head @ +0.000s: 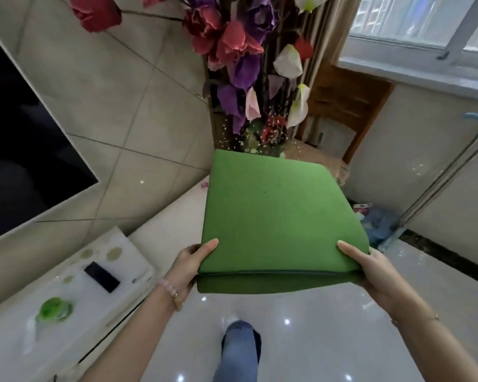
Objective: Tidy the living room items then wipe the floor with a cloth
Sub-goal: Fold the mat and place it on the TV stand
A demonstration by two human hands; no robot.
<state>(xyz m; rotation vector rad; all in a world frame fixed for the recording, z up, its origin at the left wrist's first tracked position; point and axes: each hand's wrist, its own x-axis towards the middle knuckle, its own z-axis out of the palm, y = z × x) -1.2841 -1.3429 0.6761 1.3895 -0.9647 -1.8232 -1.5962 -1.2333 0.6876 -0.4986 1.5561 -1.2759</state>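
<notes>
Head view: left hand and right hand clamp the green cushion by its near corners, above the floor; tidying seems underway, wiping not begun.

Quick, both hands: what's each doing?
Left hand: closed on the green cushion.
Right hand: closed on the same cushion.
</notes>
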